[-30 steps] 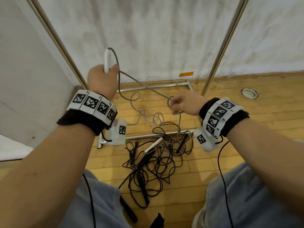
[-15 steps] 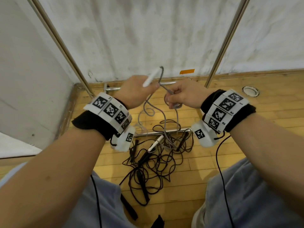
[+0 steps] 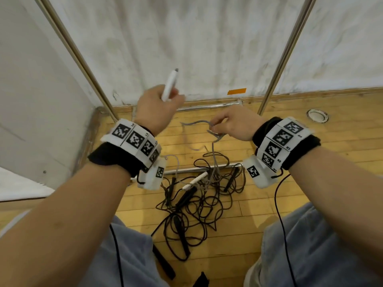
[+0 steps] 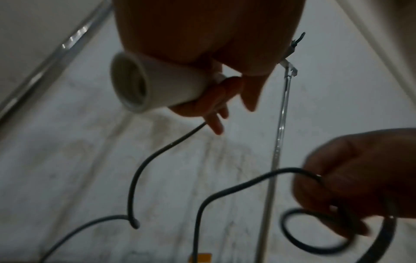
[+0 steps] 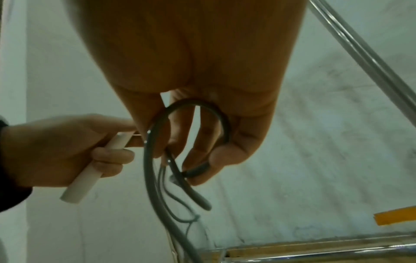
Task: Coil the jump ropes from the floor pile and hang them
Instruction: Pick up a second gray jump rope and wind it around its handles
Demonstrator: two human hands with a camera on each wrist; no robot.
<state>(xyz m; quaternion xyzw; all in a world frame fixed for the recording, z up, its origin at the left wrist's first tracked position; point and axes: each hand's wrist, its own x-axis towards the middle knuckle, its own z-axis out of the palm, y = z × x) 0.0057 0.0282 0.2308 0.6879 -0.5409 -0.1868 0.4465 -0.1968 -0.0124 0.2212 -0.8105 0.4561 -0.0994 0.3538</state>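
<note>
Left hand [image 3: 157,108] grips white handle [image 3: 170,84] at 11 o'clock; right hand [image 3: 234,125] fingers pinch a grey rope [image 3: 194,124] loop. Rest trails to floor pile [image 3: 199,201], 6 o'clock. Advice: keep loops equal, draw slack slowly to avoid snagging.

Two slanted metal poles [image 3: 83,59] stand left and right, with open room between them. A rope pile [image 3: 199,201] and a floor bar [image 3: 203,168] block the floor [image 3: 310,183] below.

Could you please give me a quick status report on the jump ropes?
Left hand grips white handle. Right hand pinches grey rope loop. Black ropes tangled on floor, none hung.
</note>
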